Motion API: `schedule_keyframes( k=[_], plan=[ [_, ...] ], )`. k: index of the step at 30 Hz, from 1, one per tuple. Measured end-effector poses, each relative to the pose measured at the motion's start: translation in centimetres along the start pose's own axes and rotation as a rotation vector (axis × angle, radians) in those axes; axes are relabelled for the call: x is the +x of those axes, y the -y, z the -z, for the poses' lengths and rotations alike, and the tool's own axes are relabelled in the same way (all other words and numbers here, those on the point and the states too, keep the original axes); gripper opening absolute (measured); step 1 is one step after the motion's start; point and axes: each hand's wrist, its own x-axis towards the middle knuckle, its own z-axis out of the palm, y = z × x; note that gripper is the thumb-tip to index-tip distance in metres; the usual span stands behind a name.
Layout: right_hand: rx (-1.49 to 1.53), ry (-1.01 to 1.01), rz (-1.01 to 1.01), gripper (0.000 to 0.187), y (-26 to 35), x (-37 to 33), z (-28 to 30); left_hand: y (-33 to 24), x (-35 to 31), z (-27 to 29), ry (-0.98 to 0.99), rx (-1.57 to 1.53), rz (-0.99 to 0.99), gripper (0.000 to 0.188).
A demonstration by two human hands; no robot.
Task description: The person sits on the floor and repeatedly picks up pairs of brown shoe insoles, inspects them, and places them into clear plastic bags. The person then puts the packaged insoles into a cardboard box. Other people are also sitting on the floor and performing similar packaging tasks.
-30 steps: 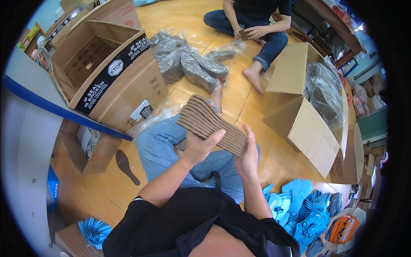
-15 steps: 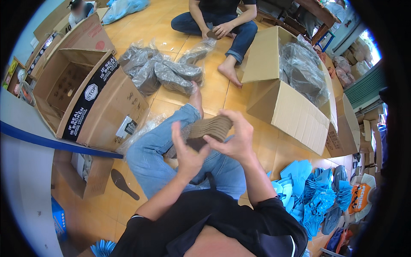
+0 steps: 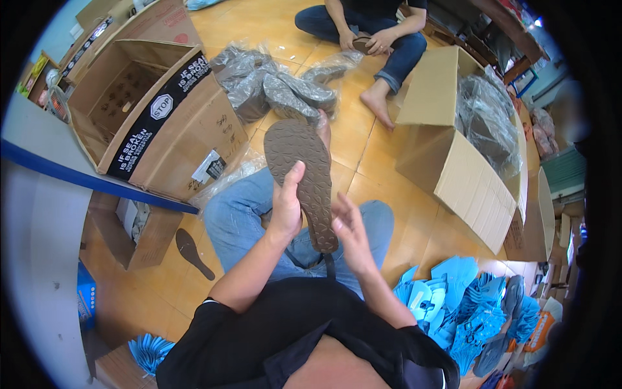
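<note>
- Head view: the left hand (image 3: 286, 211) pinches a brown sole (image 3: 312, 185), its thumb pressed on the patterned face and its fingers out of sight behind; whether more soles lie under this one cannot be told.
- The sole is held above the person's lap, its broad end pointing away from the body and its narrow end toward the waist.
- The right hand (image 3: 353, 236) is loosely spread, with fingers slightly bent, just beside the narrow end of the sole; whether a fingertip touches it cannot be told.
- The person sits on the tiled floor (image 3: 350, 159), legs in blue jeans (image 3: 236, 214) folded under the hands.
- A loose dark sole (image 3: 192, 254) lies on the floor to the left of the jeans, near the outer edge of a small carton (image 3: 155, 238).
- A large open carton (image 3: 188, 142) with black tape along its upper edge stands on the left, by the blue edge of a white panel (image 3: 45, 214).
- Grey bundles in clear plastic (image 3: 285, 91) lie on the floor off that carton's right edge.
- Another open carton (image 3: 473, 211) on the right holds more plastic-wrapped bundles (image 3: 486, 120).
- Between the two cartons, toward the floor's far side, a co-worker (image 3: 389, 55) sits holding a brown piece (image 3: 361, 44).
- Blue cut pieces (image 3: 447, 295) are heaped to the right of the person.
</note>
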Motion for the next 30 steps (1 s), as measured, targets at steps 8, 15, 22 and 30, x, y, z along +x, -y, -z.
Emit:
schedule_keyframes(
  k=[8,15,22,30],
  plan=[
    [0.177,0.093,0.257,0.061,3.0,1.9,-1.0,1.0,-3.0,-0.5,0.201,-0.225,0.079,0.056],
    [0.152,0.094,0.256,0.054,3.7,0.9,-2.8,2.3,-4.8,0.4,0.164,-0.23,0.084,0.064],
    [0.167,0.108,0.254,0.051,3.8,0.9,-2.2,1.1,-5.0,0.2,0.25,-0.161,0.078,0.063],
    [0.199,-0.07,0.327,0.058,5.1,1.6,0.8,0.0,-4.9,0.6,0.191,0.001,0.009,0.062]
  ],
)
